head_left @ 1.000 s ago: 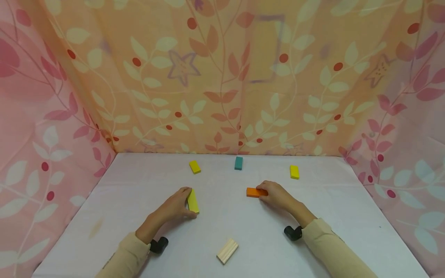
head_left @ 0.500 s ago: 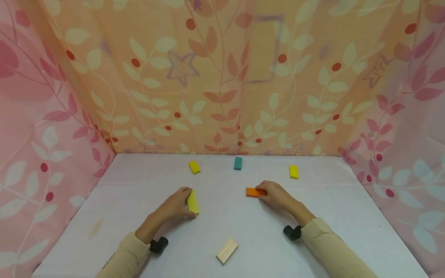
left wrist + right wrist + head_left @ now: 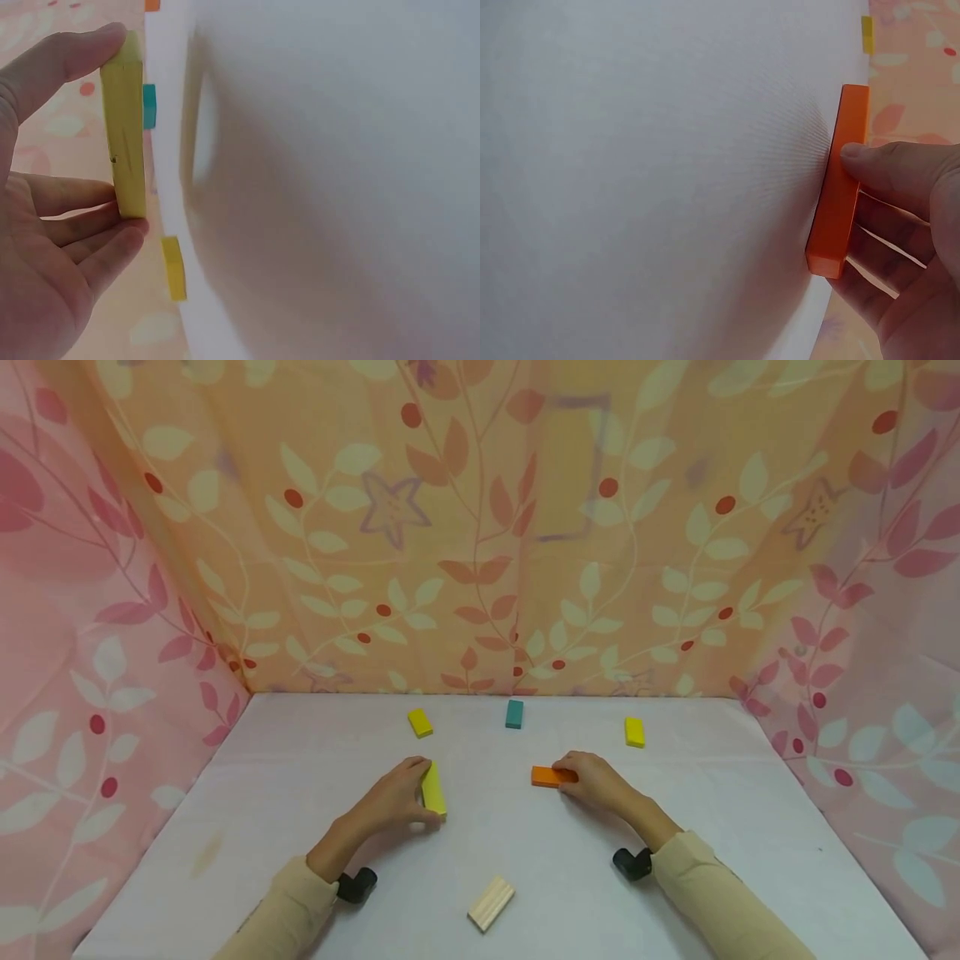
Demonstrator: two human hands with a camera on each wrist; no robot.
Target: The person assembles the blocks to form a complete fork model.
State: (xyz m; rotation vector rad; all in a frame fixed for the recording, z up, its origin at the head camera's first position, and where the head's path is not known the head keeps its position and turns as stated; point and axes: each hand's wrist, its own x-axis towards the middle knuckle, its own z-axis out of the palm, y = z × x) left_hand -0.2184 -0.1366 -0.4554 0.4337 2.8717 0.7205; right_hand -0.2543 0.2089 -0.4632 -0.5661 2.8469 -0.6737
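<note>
Grip and surroundings, viewed remotely. My left hand holds the long yellow block end to end, thumb at one end and fingertips at the other, spread to the block's full length. My right hand pinches the orange block across its narrower width, thumb against one side. Over the last half second, the left hand and its block have shifted rightward in the head view, to just left of centre; the orange block, right of centre, has stayed put. In the left wrist view a gap separates the yellow block from its shadow, so I read it as lifted off the white cloth. I judge this a carry under way, narrowing the space between the two held blocks. Farther out, a small yellow block, a teal block and a second yellow one lie above the hands; a pale wooden block lies at lower centre.
</note>
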